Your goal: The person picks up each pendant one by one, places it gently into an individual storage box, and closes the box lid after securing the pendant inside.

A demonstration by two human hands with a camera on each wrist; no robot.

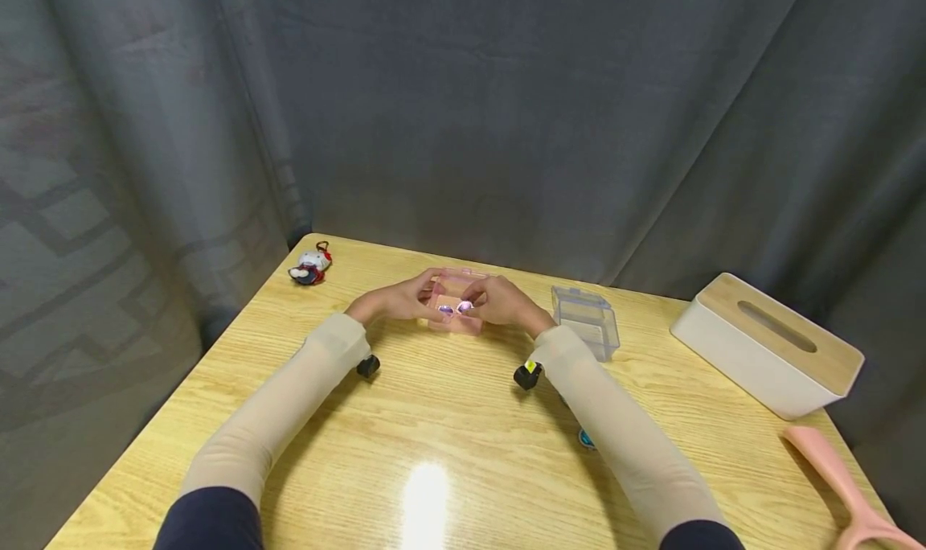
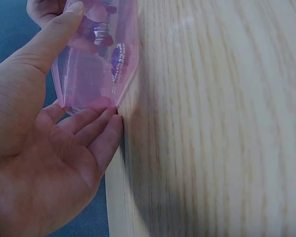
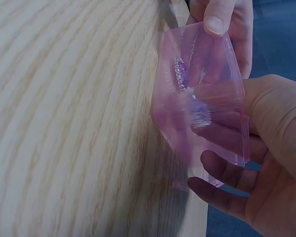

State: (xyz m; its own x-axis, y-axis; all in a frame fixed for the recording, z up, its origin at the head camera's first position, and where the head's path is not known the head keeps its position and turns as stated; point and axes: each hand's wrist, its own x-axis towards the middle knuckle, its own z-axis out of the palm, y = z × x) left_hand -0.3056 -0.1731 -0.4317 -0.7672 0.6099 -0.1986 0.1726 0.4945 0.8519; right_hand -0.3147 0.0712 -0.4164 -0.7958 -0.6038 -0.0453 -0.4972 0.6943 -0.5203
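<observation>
A see-through pink plastic box [image 1: 463, 326] stands with its lid up near the table's far edge. My left hand [image 1: 405, 299] grips its left side, thumb on the near wall and fingers around the end. Inside lies a purple gem ornament [image 2: 118, 61] with a beaded silver rim. From the right, my right hand [image 1: 504, 301] reaches into the box and pinches a second shiny purple ornament [image 1: 465, 306], next to the first. Through the pink wall in the right wrist view, its ridged silver edge [image 3: 201, 117] shows at the fingertips.
Right of the hands stands a clear plastic box [image 1: 604, 325], its lid raised. A blue gem piece [image 1: 586, 439] is partly hidden by my right sleeve. Farther right are a wood-topped tissue box [image 1: 760, 357] and a pink handled object [image 1: 832, 465]. A small plush doll [image 1: 313, 264] lies far left.
</observation>
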